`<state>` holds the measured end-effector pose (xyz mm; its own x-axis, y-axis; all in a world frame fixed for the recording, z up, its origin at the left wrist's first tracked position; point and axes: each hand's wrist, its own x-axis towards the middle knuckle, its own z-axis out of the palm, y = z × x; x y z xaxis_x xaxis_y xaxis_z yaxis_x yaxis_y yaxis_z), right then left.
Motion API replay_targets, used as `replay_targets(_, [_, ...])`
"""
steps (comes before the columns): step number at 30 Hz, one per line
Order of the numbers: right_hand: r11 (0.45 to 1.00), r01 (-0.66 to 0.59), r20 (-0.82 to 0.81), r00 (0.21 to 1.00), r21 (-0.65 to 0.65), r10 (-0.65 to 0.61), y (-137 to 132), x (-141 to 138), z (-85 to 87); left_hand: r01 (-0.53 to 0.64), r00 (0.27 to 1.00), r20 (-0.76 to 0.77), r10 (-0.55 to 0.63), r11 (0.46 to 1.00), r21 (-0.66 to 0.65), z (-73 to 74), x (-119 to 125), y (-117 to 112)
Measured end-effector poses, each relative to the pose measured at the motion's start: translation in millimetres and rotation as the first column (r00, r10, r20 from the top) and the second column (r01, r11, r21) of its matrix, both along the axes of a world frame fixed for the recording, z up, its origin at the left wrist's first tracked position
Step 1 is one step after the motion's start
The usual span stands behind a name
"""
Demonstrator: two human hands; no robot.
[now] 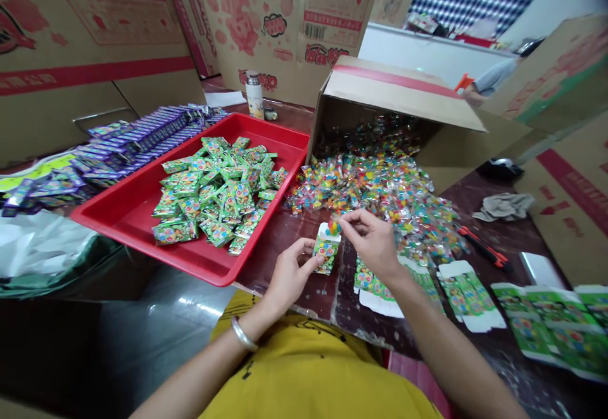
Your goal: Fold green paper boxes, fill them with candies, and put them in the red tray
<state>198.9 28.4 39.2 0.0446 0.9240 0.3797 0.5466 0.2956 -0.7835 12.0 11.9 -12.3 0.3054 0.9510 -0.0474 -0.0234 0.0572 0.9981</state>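
Note:
My left hand [291, 275] grips a small green printed box [327, 249], held upright with its top flap open, above the dark table [304, 229]. My right hand [373, 242] pinches a colourful candy packet [333, 226] at the box's open mouth. Just beyond my hands lies a heap of clear-wrapped colourful candies [380, 188], spilling from a tipped cardboard carton [394, 99]. Flat unfolded green boxes [468, 295] lie to the right of my right arm.
A red tray [128, 213] at left holds several filled green boxes [216, 191]. Purple packs [137, 137] are stacked behind it. A red-handled cutter [484, 248], a grey cloth [506, 205], a tape roll [503, 167] and a bottle [254, 95] also stand about. Large cartons surround the table.

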Motion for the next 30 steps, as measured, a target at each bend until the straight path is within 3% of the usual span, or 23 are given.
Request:
replay_targets(4, [0.985,-0.162,0.217,0.965,0.056,0.147,-1.5,-1.1,5.4,-0.029,0.998,0.062,0.028,0.999,0.024,8.1,0.1,-3.8])
replay_targets(7, [0.966,-0.253,0.061,0.965,-0.055,0.257,-9.2,-0.4,2.2,-0.089,0.987,0.138,0.087,0.996,0.010,15.2,-1.0,-6.3])
replay_targets(10, [0.965,-0.214,-0.169,0.967,-0.149,0.188,-21.1,-4.7,-14.1,-0.066,0.979,0.193,0.064,0.998,0.005,20.8,-1.2,-9.2])
replay_targets(14, [0.978,-0.150,-0.280,0.954,-0.144,0.105,-29.4,-12.5,-36.8,0.026,0.975,0.219,-0.025,1.000,-0.006,19.6,0.5,-12.1])
replay_targets(17, [0.983,-0.148,-0.294,0.949,-0.110,0.110,-30.9,-16.9,-42.1,0.082,0.962,0.263,-0.072,0.996,-0.026,15.7,1.5,-13.8])
replay_targets(22, [0.995,-0.054,-0.396,0.918,-0.085,0.016,-31.1,-22.8,-38.4,0.020,0.949,0.316,-0.011,0.999,-0.027,13.1,2.1,-15.7])
replay_targets(26, [0.978,-0.161,-0.396,0.913,-0.134,0.096,-27.1,-19.9,-27.3,0.012,0.967,0.253,-0.007,1.000,-0.018,15.9,-0.1,-15.7])
replay_targets(30, [0.933,-0.213,-0.435,0.898,-0.289,0.071,-23.2,-10.6,-16.1,0.042,0.992,0.115,-0.047,0.998,0.046,22.9,-5.3,-16.1])
